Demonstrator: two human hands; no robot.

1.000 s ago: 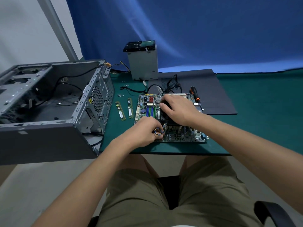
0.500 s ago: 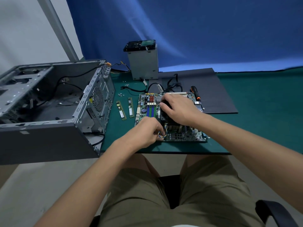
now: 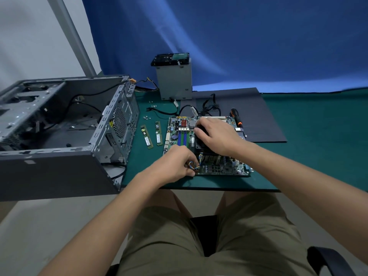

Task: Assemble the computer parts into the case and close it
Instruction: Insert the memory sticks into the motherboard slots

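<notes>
Head camera looks down at the motherboard [image 3: 219, 168], flat on the green desk [image 3: 318, 156] at its near edge, just right of the open case [image 3: 59, 124]. The left hand [image 3: 175, 164] has a tight grip, pinching the thin coloured fan wires [image 3: 194, 165]. The right hand [image 3: 217, 136] curls over the black cooler fan [image 3: 199, 139]. The board looks stiff but easy to break, so lift it by its edges. The wires are soft and bendy.

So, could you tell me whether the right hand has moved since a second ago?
No: the right hand still holds the cooler, unmoved against the motherboard.
</notes>
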